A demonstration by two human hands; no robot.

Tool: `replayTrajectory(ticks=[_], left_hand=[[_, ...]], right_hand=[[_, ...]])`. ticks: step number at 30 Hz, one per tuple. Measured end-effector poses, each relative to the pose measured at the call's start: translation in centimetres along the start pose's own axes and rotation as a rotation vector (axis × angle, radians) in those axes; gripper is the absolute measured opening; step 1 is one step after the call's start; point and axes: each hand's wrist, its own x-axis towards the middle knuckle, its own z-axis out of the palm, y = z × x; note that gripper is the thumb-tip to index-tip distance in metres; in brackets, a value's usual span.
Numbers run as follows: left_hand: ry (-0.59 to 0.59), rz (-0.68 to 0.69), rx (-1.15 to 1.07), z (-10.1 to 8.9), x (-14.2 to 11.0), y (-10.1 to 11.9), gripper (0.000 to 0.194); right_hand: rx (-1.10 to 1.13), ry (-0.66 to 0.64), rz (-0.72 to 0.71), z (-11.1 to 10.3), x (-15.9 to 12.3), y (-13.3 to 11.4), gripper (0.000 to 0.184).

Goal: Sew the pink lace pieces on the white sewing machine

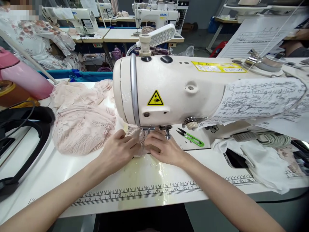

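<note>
Under the head of a white sewing machine [173, 87], both my hands are on a piece of pale pink lace fabric [134, 130]. My left hand [122, 148] has its fingers bent and closed on the lace, left of the needle area. Just to the right, my right hand [164, 146] curls its fingers onto the same piece beside the presser foot. The machine head hides the needle and part of my right fingertips. A heap of pale pink lace fabric [83, 119] lies on the table to the left of my left hand.
Green thread snips [191, 138] lie right of my right hand. Farther right are a white cloth [260, 161] and a dark phone [235, 159]. A pink bottle [24, 75] and a black frame [36, 148] stand at left. A ruler strip [145, 193] runs along the front edge. Another person sits beyond.
</note>
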Motion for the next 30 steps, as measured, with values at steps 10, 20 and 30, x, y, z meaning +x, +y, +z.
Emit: replayTrajectory(ticks=[10,20,30], left_hand=[[0.080,-0.072,-0.037,0.1,-0.3,0.2,0.027],[-0.109,-0.105,-0.283,3.2,-2.0,-0.1,0.045],[-0.103,-0.100,-0.301,2.7,-1.9,-0.9,0.051]], right_hand=[[-0.206,0.005,-0.098,0.4,0.3,0.0,0.023],[-0.192,-0.014,-0.054,0.6,0.2,-0.2,0.021],[-0.227,0.007,-0.042,1.3,0.5,-0.8,0.025]])
